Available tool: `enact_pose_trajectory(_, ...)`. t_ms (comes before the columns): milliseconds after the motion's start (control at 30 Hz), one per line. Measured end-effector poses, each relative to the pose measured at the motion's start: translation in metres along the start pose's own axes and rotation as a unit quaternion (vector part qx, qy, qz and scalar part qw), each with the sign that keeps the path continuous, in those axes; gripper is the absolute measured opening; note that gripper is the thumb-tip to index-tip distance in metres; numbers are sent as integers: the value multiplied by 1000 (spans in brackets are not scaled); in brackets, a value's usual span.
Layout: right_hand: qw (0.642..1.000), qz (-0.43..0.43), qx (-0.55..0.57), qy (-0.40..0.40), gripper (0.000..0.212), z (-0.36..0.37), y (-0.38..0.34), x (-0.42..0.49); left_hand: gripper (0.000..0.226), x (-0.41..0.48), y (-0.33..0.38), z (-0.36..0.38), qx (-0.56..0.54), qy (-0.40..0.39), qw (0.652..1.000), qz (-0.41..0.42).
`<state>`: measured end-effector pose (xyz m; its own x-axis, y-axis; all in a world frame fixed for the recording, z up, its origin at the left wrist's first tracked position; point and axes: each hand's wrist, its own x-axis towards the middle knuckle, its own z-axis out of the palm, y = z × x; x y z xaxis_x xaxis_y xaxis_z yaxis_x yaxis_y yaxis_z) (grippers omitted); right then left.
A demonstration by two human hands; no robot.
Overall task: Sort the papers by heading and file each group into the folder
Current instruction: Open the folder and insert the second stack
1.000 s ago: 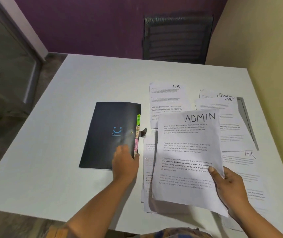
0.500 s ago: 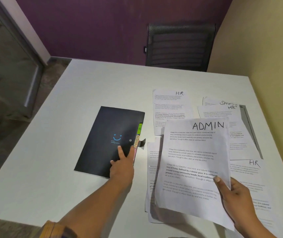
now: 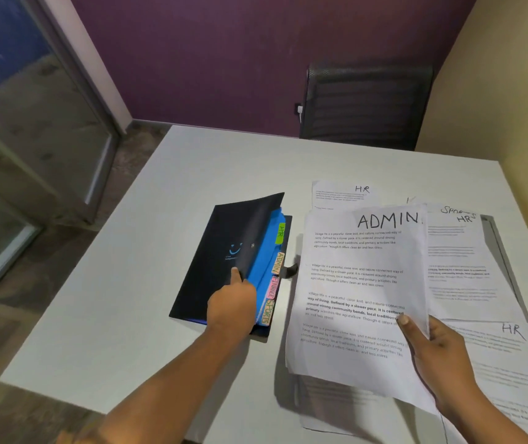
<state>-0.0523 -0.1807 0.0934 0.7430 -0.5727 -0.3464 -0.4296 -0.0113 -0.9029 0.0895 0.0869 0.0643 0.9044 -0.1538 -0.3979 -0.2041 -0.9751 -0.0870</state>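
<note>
White table (image 3: pixel 122 315) with folder (image 3: pixel 218 251) and papers (image 3: pixel 467 270); purple wall (image 3: pixel 224 59), black chair (image 3: pixel 368 104).

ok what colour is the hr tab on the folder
Bright green, with HR handwritten on it. The HR tab shows best in the head view.

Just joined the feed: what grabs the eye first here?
The big handwritten ADMIN sheet, held up by the right hand at center right. Left of it, the left hand holds raised the cover of the black folder, baring blue dividers with coloured tabs.
</note>
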Motion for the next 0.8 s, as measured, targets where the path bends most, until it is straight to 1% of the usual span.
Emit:
enact_pose_trajectory(67,1000,-2,3,3,8,4,-2,0,46,-3,-3,-2,8,6,1000,8)
enact_pose_trajectory(133,1000,-10,-2,3,8,8,-5,1,53,-4,-7,-3,-7,11,1000,13)
enact_pose_trajectory(233,1000,-19,-3,-2,10,15,-11,5,80,-4,-13,-1,-36,9,999,35)
enact_pose_trajectory(267,1000,-18,-4,-5,11,18,-13,7,84,-4,-14,-1,-35,3,998,45)
enact_pose_trajectory(300,1000,-14,-2,-7,14,21,-14,10,83,-5,-14,-3,-30,-3,998,53)
enact_pose_trajectory(333,1000,-10,2,-11,15,25,-16,13,75,-7,-13,-5,-19,-9,998,56)
enact_pose_trajectory(400,1000,-3,4,-18,16,32,-21,18,49,-10,-11,-8,3,-18,998,55)
enact_pose_trajectory(433,1000,-2,-1,-19,18,36,-22,21,41,-12,-10,-9,7,-20,999,50)
enact_pose_trajectory(467,1000,-1,-6,-21,20,40,-25,23,38,-12,-9,-9,5,-20,999,44)
enact_pose_trajectory(533,1000,0,-13,-28,24,47,-31,26,42,-13,-9,-8,-8,-19,999,37)
enact_pose_trajectory(633,999,-19,-21,-40,24,58,-35,28,53,-15,-12,-8,-43,-21,998,37)
enact_pose_trajectory(733,997,-44,-43,-51,18,67,-35,27,61,-18,-17,-6,-58,3,996,62)
enact_pose_trajectory(800,994,-58,-70,-54,17,73,-37,24,70,-20,-17,-3,-80,20,994,73)
